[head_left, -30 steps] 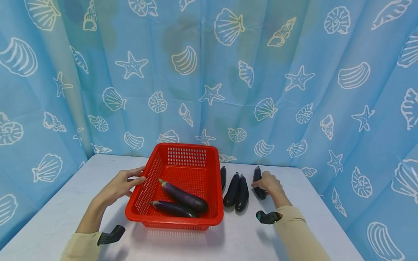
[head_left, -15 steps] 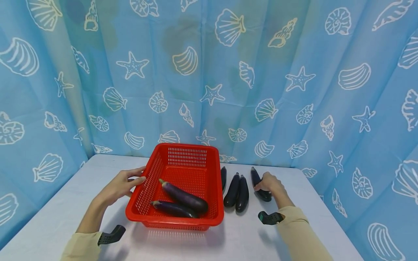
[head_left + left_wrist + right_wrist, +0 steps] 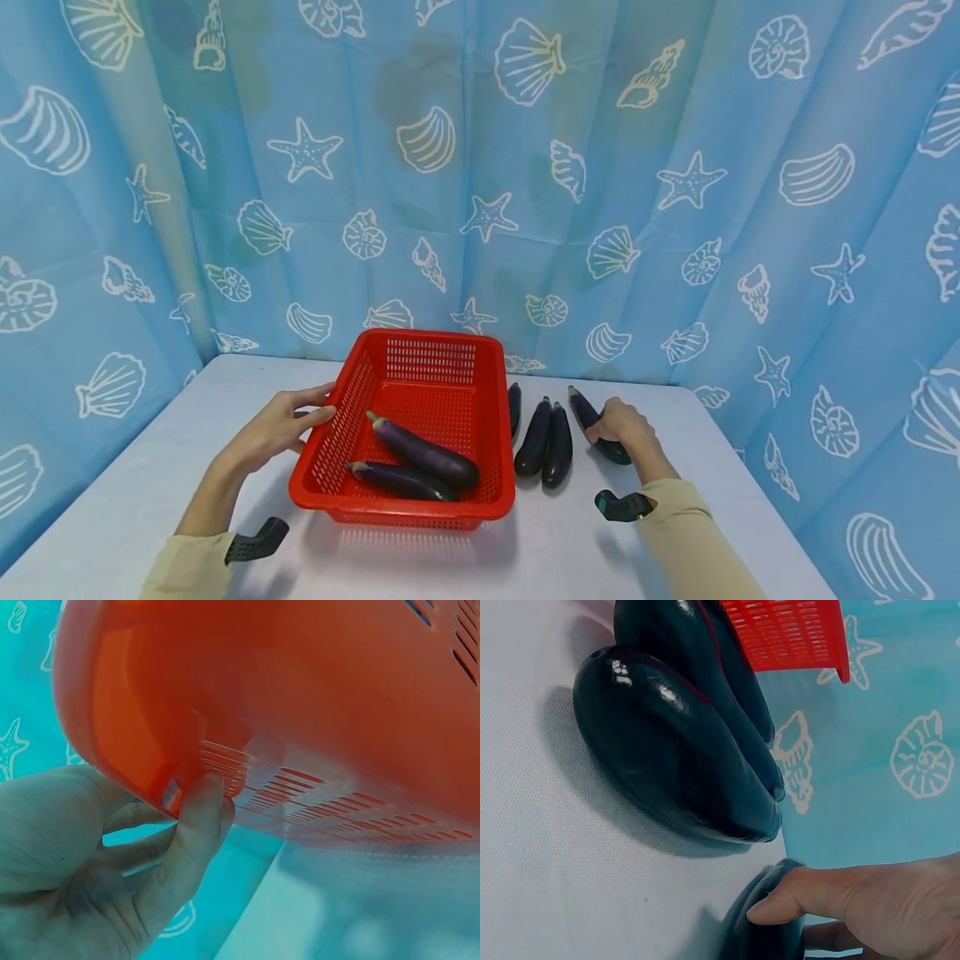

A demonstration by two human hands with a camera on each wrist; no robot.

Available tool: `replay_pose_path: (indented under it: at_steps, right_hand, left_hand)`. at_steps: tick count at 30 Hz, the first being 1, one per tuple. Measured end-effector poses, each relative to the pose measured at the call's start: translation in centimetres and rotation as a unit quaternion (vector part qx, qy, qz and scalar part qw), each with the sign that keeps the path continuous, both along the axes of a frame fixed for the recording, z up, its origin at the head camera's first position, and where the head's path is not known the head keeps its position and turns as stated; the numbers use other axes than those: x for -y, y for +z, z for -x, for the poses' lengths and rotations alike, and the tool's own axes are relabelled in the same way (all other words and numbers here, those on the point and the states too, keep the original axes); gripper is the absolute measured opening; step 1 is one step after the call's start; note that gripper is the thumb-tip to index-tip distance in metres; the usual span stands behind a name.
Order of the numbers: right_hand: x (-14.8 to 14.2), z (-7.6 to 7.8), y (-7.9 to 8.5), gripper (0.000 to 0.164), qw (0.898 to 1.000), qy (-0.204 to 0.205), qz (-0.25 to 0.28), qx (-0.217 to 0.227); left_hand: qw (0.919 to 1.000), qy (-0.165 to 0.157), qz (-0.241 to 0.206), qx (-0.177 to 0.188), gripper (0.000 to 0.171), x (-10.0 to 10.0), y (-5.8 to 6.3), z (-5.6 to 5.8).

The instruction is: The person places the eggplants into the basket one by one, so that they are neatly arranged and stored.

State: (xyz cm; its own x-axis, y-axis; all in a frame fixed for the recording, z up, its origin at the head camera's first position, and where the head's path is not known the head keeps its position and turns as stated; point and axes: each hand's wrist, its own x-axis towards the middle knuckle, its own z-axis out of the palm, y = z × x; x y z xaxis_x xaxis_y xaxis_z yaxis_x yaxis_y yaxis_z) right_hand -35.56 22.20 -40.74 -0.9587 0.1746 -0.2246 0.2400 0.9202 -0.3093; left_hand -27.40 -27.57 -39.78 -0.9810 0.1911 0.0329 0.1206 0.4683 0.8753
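Observation:
My left hand [image 3: 273,429] holds the left side of a red plastic basket [image 3: 500,417]; in the left wrist view fingertips [image 3: 202,791] press its slotted outer wall just below the rim. Two eggplants lie inside the basket, a thicker purple one [image 3: 427,454] and a darker one [image 3: 401,482] nearer the front. At the right, my right hand [image 3: 626,427] grips a dark eggplant [image 3: 583,408] around its middle, thumb on its left side. That eggplant slants, its stem end pointing back and left. In the right wrist view the thumb [image 3: 776,904] lies along the eggplant's skin.
Between the basket and my right hand, two dark eggplants, one on the left [image 3: 533,437] and one on the right [image 3: 557,450], lie side by side. Another eggplant [image 3: 514,408] is partly hidden behind the basket's right rim. A blue shell-print curtain [image 3: 480,167] borders the white table [image 3: 405,575].
The eggplant under my right hand has turned, its stem end swinging left and its blunt end right. My right hand has shifted slightly right. The left hand and basket stay put.

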Motion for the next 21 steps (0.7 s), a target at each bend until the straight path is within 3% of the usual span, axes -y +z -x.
replay_pose_path:
  at_steps: [14, 21]
  right_hand:
    - [-0.56, -0.4, -0.64, 0.052, 1.0, -0.001, 0.004, -0.019]
    - [-0.78, -0.65, 0.08, 0.052, 1.0, 0.008, 0.006, -0.019]
  left_hand:
    - [0.9999, -0.009, -0.008, -0.004, 0.065, -0.16, -0.05, -0.11]
    - [0.9999, -0.009, -0.005, -0.007, 0.064, -0.03, -0.08, -0.06]
